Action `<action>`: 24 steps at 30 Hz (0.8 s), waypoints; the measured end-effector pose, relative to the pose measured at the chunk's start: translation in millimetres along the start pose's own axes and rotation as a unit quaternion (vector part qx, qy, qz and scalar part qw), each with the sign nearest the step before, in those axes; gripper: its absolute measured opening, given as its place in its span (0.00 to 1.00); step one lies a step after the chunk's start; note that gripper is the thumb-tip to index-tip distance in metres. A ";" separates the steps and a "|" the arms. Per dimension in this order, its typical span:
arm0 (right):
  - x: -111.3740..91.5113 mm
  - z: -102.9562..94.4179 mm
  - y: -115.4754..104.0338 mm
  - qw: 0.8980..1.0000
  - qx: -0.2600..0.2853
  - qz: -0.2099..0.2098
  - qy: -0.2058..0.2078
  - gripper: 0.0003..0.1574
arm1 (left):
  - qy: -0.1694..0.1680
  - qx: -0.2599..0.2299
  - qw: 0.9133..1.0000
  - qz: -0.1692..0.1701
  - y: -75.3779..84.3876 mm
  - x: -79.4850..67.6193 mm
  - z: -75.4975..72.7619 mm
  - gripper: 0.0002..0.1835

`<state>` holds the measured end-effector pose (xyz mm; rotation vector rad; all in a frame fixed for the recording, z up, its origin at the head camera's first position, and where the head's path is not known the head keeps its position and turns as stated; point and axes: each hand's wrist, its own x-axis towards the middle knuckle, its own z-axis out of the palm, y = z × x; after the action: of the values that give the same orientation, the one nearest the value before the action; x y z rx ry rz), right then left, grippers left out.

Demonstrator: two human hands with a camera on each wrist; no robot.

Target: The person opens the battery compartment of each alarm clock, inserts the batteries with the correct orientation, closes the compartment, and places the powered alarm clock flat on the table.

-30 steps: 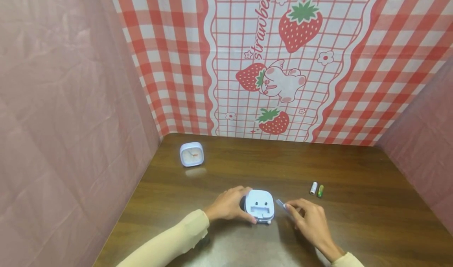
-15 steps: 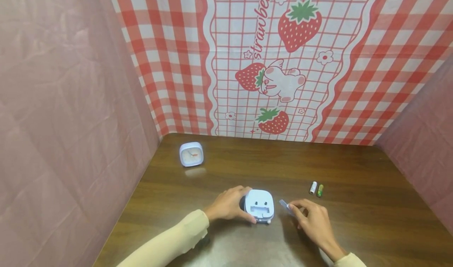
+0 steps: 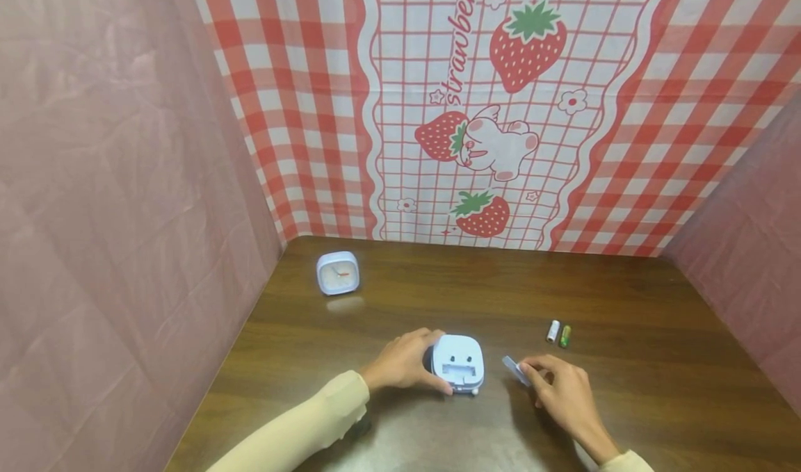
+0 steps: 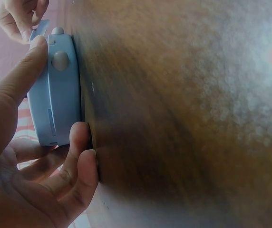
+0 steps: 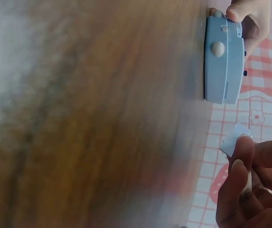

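Low at center frame, we see a pale-blue, rounded-square plastic clock (image 3: 462, 349), back up and battery bay (image 3: 459, 372) uncovered, gripped between thumb and curled fingers of the left hand (image 3: 403, 363); at lower right, the right hand (image 3: 566, 388) tightly pinches a flat pale-blue plastic cover (image 3: 513, 368). We judge a steady clock and lightly held cover serve best, clear of the white cylindrical battery (image 3: 553, 331) and green cylindrical battery (image 3: 565, 336) farther right.
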<state>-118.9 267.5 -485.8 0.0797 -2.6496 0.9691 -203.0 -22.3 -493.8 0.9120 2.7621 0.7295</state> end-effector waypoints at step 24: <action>-7.6 -8.8 5.9 0.989 -0.012 0.101 -0.108 0.08 | 0.002 -0.008 1.000 -0.001 0.1 -0.7 -0.3 0.58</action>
<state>-110.2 277.2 -485.5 -0.0967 -2.9111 1.0441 -202.5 -22.8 -493.5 0.9047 2.7553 0.7528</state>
